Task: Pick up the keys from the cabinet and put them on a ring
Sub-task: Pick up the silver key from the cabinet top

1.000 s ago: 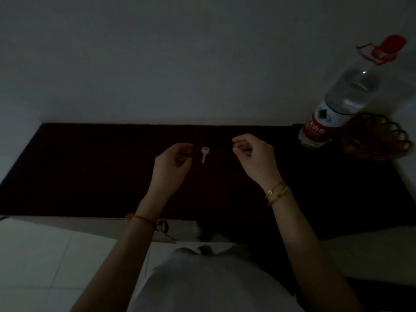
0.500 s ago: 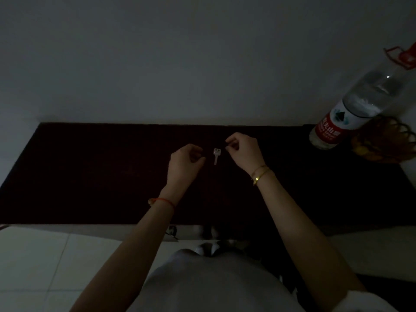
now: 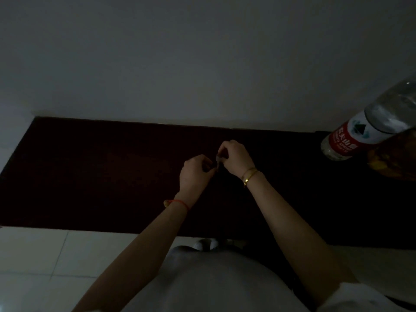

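Key: small, pale metal, mostly hidden; pinched between fingertips of both hands above the dark cabinet top, nearer its back edge. Ring: too dark to tell.

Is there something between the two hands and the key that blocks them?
Nothing visible does. The left hand and right hand meet above the dark cabinet top, with the pale key at their fingertips. The ring is too dark to make out.
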`<state>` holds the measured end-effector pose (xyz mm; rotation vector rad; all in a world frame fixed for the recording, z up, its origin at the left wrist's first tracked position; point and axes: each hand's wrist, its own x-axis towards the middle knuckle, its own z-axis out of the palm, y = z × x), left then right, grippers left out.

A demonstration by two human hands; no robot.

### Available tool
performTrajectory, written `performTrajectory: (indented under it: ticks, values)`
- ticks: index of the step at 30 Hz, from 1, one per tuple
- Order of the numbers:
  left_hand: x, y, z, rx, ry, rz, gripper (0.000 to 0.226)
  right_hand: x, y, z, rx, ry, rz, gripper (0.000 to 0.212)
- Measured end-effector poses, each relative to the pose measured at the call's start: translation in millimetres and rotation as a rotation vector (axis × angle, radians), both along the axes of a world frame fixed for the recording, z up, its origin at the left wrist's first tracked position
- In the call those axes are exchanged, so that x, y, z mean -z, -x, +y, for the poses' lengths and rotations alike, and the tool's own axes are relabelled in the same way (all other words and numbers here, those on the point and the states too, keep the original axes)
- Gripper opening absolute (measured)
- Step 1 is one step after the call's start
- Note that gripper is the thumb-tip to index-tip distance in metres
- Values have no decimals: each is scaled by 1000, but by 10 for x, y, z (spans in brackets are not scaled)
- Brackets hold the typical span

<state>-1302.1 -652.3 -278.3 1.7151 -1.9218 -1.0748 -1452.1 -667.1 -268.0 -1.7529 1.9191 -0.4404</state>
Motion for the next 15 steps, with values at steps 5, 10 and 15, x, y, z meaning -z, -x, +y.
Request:
performTrajectory:
  ticks: [5,10,15]
  values:
    - [25,29,-34,5,18,-2,27,3,35,-38,66,5,-91,8]
    - [16,71,-93,-3,-22,31,31,-64,101,-41,157,5,-256,5]
    - [-53,119,-123,26,-120,148,21,-163,205,10,234,1,-470,8]
